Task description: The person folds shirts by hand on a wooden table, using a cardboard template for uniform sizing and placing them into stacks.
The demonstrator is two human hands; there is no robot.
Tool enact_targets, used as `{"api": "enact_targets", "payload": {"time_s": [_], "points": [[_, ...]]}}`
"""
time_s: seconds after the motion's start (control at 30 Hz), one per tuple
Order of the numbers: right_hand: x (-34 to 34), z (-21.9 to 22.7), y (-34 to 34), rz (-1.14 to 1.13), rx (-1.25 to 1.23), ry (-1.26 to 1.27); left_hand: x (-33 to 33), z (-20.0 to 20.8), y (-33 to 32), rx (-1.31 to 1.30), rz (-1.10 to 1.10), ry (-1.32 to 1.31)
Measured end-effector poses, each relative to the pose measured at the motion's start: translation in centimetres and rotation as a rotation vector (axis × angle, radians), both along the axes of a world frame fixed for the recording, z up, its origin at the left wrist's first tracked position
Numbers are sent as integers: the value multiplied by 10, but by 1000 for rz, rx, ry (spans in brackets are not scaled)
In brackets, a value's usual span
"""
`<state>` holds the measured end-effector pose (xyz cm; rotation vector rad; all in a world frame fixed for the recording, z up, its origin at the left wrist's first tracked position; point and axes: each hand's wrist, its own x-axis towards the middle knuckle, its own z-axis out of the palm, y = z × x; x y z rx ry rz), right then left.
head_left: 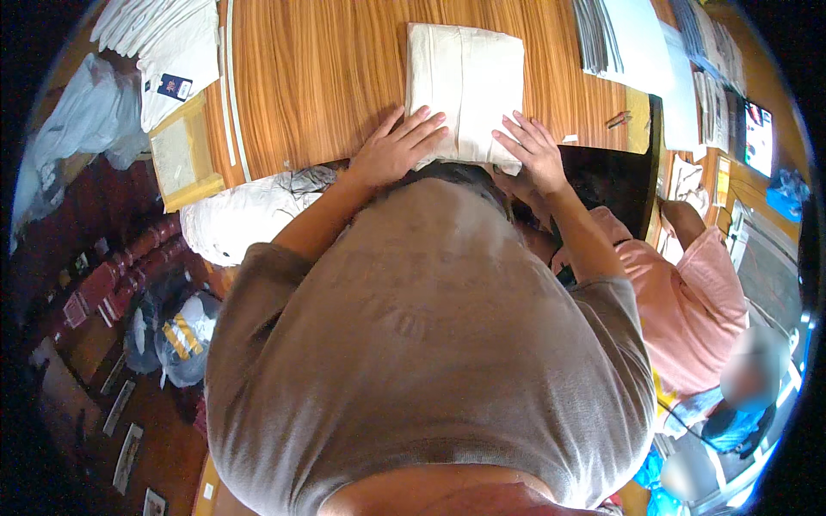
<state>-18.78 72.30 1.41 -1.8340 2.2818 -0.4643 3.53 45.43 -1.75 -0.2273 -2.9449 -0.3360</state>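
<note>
Crumpled grey plastic bag [90, 112]: it lies far to the left of the rectangular, folded off-white cloth [469, 86].
Layered white garments [155, 34]: also left of the folded cloth, well apart; they overlap, maybe so that each can be taken singly. A dark rectangular paper tag [175, 87] lies on them.
Long narrow white strips [238, 155]: between these garments and the folded cloth, on the brown wood-grain table [318, 77]; their purpose I cannot tell.
My left hand [400, 150]: at the near left corner of the folded cloth, fingers a little spread, some fingertips resting on it, I think to keep this edge flat.
Folded cloth: straight in front of my body, at the table's near edge, perhaps so that both hands reach it equally.
My right hand [533, 155]: at its near right corner, fingers also spread and laid down, probably to balance the left. Whether my thumbs pinch underneath, I cannot tell.
Small reddish tool [618, 119]: right of the folded cloth, apart from it, maybe to leave my hands free room.
Co-worker in a pink shirt [688, 301]: farther right of the folded cloth.
</note>
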Motion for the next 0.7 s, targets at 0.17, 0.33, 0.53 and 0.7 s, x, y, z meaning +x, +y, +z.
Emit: {"api": "enact_targets", "payload": {"time_s": [0.17,0.33,0.53,0.7], "points": [[5,43,-21,-162,-310,-190,7,44,1,546,83,22],[-33,156,-95,-326,-355,-321,-11,143,-10,1038,285,167],[-55,105,-234,-239,-22,-233,-16,55,-43,1816,747,162],[-71,10,-230,-267,-150,-237,-5,-23,-69,1848,821,-126]]}}
